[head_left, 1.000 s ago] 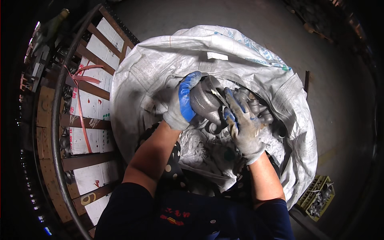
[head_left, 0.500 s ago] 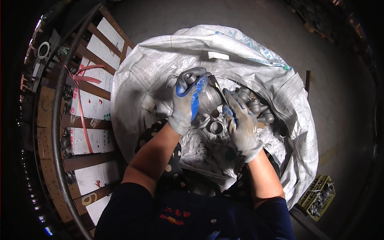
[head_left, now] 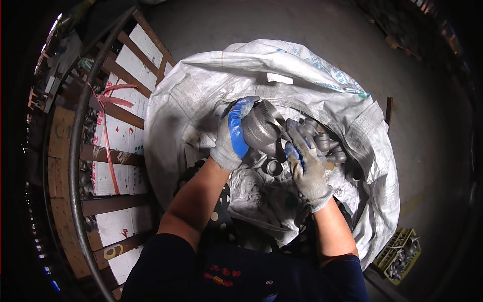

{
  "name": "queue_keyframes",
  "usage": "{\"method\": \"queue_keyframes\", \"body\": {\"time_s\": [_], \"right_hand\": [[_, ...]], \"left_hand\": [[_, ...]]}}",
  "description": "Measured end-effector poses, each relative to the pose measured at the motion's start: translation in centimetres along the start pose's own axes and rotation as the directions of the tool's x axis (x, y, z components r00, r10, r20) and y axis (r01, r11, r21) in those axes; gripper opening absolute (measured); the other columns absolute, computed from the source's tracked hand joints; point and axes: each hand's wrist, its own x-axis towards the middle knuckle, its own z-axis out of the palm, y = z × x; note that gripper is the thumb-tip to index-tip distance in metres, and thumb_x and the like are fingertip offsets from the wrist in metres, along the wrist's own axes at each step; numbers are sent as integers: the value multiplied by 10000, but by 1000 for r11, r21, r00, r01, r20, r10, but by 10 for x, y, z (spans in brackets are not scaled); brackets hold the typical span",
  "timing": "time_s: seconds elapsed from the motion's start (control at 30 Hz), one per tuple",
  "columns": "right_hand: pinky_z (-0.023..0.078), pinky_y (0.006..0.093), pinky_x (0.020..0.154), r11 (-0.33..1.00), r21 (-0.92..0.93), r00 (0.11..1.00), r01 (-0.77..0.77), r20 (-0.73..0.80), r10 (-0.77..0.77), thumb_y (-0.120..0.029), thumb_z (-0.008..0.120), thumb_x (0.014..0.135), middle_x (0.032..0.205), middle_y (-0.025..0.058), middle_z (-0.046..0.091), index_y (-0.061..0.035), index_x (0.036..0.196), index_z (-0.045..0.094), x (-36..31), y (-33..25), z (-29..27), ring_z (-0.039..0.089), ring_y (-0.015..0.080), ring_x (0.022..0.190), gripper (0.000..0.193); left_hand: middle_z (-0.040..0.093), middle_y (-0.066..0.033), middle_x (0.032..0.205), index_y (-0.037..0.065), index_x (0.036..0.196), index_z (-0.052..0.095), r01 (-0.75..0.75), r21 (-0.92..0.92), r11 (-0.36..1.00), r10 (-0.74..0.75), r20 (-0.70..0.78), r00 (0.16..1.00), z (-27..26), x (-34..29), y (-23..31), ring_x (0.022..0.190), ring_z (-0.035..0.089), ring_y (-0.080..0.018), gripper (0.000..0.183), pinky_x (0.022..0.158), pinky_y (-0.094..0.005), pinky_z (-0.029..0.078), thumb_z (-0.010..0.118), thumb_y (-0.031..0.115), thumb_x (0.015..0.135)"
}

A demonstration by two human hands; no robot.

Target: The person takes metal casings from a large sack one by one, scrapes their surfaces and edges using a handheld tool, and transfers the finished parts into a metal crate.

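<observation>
My left hand [head_left: 231, 132], in a grey glove with a blue palm, grips a large grey metal pipe fitting [head_left: 258, 130] from its left side. The fitting is tilted, with one rim toward the upper right. My right hand [head_left: 307, 163], gloved alike, is closed around a thin, narrow tool [head_left: 278, 126] whose tip lies against or close to that rim; its exact kind is unclear. Below the large fitting sits a small ring-ended fitting [head_left: 273, 167]. Several more grey pipe fittings [head_left: 328, 143] lie right of my right hand, inside a white woven bag [head_left: 211, 65].
On the left stands a metal-barred rack [head_left: 75, 166] with white cartons [head_left: 114, 132] behind brown slats and a pink strap [head_left: 106, 146] tied to it. A yellow crate [head_left: 413, 259] of metal parts sits on the floor at lower right.
The large fitting has been turned in my left hand: its smaller opening, which faced up near my fingers, is out of sight there, and more of its body shows. My right hand has shifted slightly downward.
</observation>
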Motion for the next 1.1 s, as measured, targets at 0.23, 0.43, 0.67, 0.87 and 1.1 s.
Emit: {"method": "queue_keyframes", "body": {"time_s": [0.23, 0.43, 0.67, 0.87, 1.1], "right_hand": [[404, 438, 852, 992, -107, 996, -73, 37, 77, -189, 507, 830, 1211, 170, 483, -145, 1278, 430, 0, -3, 1, 507, 362, 1035, 456], [409, 426, 849, 990, -96, 992, -102, 59, 108, -201, 494, 842, 1224, 169, 474, -148, 1286, 420, -1, -3, 5, 512, 360, 1036, 454], [425, 400, 860, 995, -51, 995, -87, 43, 90, -180, 519, 838, 1224, 178, 470, -143, 1275, 433, -2, -3, 7, 514, 333, 1057, 447], [437, 401, 847, 986, -96, 987, -134, 73, 141, -172, 516, 839, 1216, 180, 474, -133, 1270, 431, 2, -9, 6, 522, 341, 1038, 441], [447, 404, 827, 979, -31, 977, -202, 69, 204, -169, 494, 847, 1190, 189, 492, -107, 1256, 437, 7, -5, 15, 528, 345, 1025, 417]], "left_hand": [[548, -122, 1110, -36, 1138, 506, 217, -394, 893, -242, -12, 970, -3, 1, -13, 1020, 517, -182, 336, 903, -302, 395, 380, 142, 882], [555, -126, 1107, -38, 1135, 510, -9, 240, 971, -1, 38, 999, -9, 1, -3, 1012, 528, -196, 347, 894, -311, 404, 422, 151, 857], [562, -133, 1086, -37, 1129, 515, 202, -485, 851, -244, -23, 970, -3, 0, -5, 1001, 531, -202, 335, 890, -309, 402, 411, 131, 857], [561, -134, 1082, -36, 1107, 526, 208, -339, 918, -233, -36, 972, -4, -1, -1, 1000, 529, -203, 324, 896, -310, 396, 403, 140, 865], [572, -125, 1041, -29, 1041, 541, 62, -570, 820, -186, -163, 969, 9, 0, -17, 953, 556, -204, 260, 857, -300, 442, 438, 131, 863]]}}
